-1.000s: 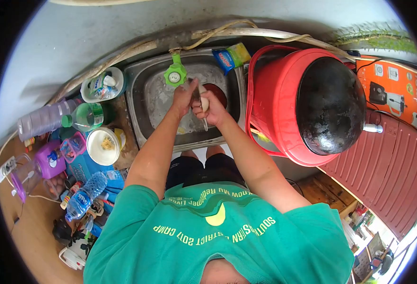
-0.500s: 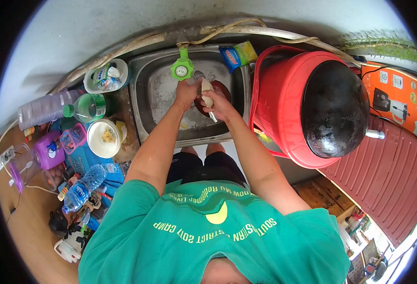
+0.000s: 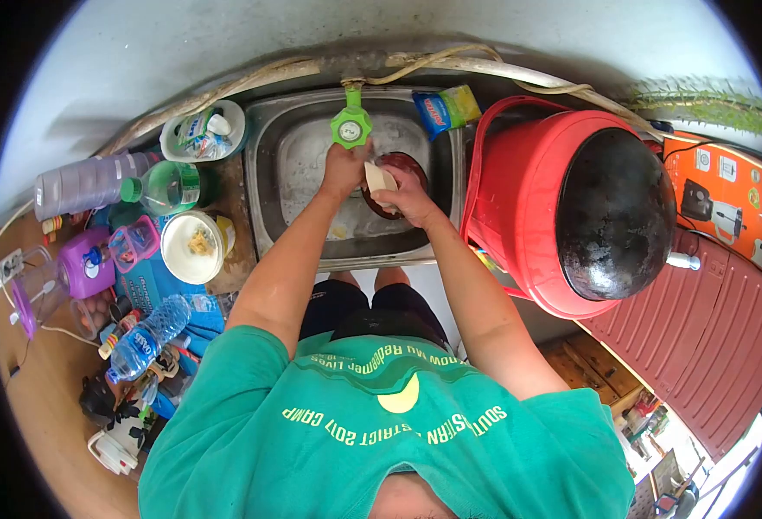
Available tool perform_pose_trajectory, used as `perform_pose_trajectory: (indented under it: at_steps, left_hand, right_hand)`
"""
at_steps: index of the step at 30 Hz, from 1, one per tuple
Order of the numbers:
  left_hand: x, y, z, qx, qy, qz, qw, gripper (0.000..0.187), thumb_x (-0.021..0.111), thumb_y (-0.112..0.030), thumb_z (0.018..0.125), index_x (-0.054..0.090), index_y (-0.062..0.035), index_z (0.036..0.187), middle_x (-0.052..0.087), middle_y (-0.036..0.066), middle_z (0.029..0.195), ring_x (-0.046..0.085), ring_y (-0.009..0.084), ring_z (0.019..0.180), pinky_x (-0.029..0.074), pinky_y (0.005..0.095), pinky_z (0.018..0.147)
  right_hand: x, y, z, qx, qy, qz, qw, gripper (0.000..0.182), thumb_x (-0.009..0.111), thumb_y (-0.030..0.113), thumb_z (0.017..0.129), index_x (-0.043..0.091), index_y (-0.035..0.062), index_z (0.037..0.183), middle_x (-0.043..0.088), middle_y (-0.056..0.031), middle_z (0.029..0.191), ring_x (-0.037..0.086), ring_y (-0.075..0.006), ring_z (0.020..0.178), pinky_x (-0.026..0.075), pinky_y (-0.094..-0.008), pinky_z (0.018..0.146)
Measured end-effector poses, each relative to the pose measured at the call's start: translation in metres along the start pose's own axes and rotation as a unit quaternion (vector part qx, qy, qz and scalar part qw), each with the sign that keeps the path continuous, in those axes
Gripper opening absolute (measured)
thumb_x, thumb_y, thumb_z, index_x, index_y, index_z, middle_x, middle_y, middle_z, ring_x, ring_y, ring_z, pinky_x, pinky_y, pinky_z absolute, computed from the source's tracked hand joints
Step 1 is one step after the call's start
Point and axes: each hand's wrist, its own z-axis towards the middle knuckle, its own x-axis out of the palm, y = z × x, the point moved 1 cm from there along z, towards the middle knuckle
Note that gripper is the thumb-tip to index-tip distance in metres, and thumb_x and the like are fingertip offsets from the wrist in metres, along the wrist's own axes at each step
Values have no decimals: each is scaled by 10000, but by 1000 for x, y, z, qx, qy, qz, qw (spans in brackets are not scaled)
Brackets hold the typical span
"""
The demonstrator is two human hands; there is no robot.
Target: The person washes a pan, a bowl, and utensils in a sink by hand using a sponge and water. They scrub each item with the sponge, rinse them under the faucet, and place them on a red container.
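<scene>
- Since a second ago both of your hands have moved up the sink (image 3: 264, 186), closer under the green tap (image 3: 350, 130).
- Your right hand (image 3: 411, 197) is clenched around one pale utensil (image 3: 379, 178), its broad end sticking up between your two hands.
- Your left hand (image 3: 344, 166) is closed against that same utensil, just below the tap; how firmly it grips, you cannot tell.
- Under your hands sits one dark red bowl (image 3: 407, 162) on the sink floor, partly hidden by your right hand.
- On the sink's far rim lies one blue and yellow sponge packet (image 3: 446, 108).
- To your right stands one red bucket (image 3: 519, 186), with one black round pot (image 3: 614, 212) resting on it.
- On the tabletop (image 3: 225, 195) to your left: two white bowls, one (image 3: 201, 137) at the back holding packets, one (image 3: 192, 246) nearer holding scraps.
- Three bottles lie there: one clear (image 3: 82, 183), one green (image 3: 160, 188), one blue-labelled water bottle (image 3: 143, 337).
</scene>
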Motion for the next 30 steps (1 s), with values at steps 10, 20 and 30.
perform_pose_trajectory:
  at_steps: [10,20,30]
  left_hand:
    - [-54,-5,-3,-37,80,-136,987,284,609,-123,917,632,10,1167,694,73,1016,631,138,893,509,323,805]
    - [25,67,-74,318,287,282,859,443,620,-203,865,555,-30,1268,599,212,1246,604,330,1133,467,421,983]
    - [43,49,-23,-5,347,516,783,346,524,-214,913,617,-44,1200,648,230,1154,609,371,1113,493,441,912]
  right_hand:
    - [16,3,66,-143,-66,-383,910,666,806,221,613,576,46,1214,668,-131,1086,644,-244,1014,487,-354,909]
    - [20,35,64,-100,-334,-433,831,651,812,315,610,564,12,1130,669,-222,1040,651,-383,1001,515,-433,856]
    - [-1,39,-33,-119,-371,-400,830,572,799,272,633,560,-13,1069,676,-199,942,677,-302,878,528,-384,792]
